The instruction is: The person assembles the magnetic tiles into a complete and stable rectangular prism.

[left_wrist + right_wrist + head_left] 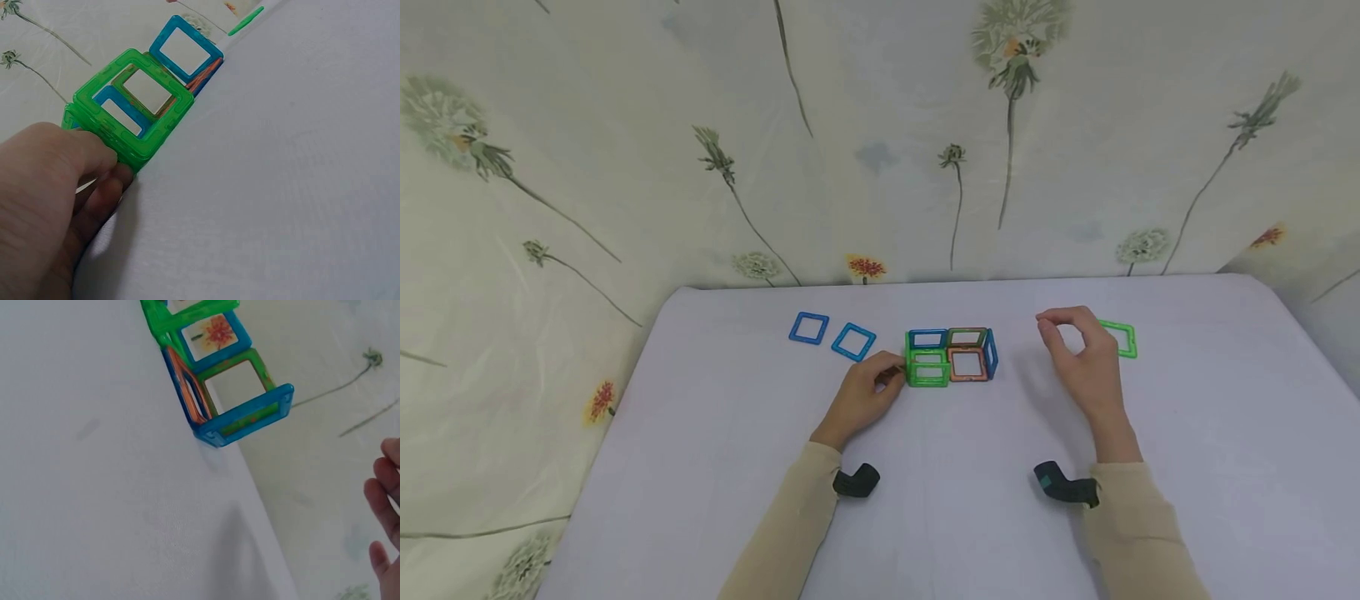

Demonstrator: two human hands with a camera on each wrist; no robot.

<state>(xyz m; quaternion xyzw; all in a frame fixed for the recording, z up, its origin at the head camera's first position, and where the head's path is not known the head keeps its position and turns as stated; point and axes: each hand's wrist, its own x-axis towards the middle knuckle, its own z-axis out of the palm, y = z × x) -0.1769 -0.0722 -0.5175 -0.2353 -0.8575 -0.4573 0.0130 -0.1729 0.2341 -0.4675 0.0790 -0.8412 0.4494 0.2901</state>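
Note:
A small structure of square magnetic tiles [967, 381] stands on the table. It has green tiles on the left, an orange one on its floor, and blue and olive-green ones upright along the back. Another blue tile [209, 57] rises at its right end. At the left end, my left hand [867, 397] pinches a green magnetic tile [134, 150] near its lower corner, the fingertips partly hidden. My right hand [1086, 367] is raised to the right of the structure, fingers loosely bent and holding nothing. A loose green tile [1132, 342] lies behind that hand, partly covered by it.
Two loose blue tiles [808, 342] lie left of the structure, towards the back of the white-covered table [970, 483]. A dandelion-patterned cloth [880, 208] hangs behind the table. Each wrist carries a black camera mount [857, 481].

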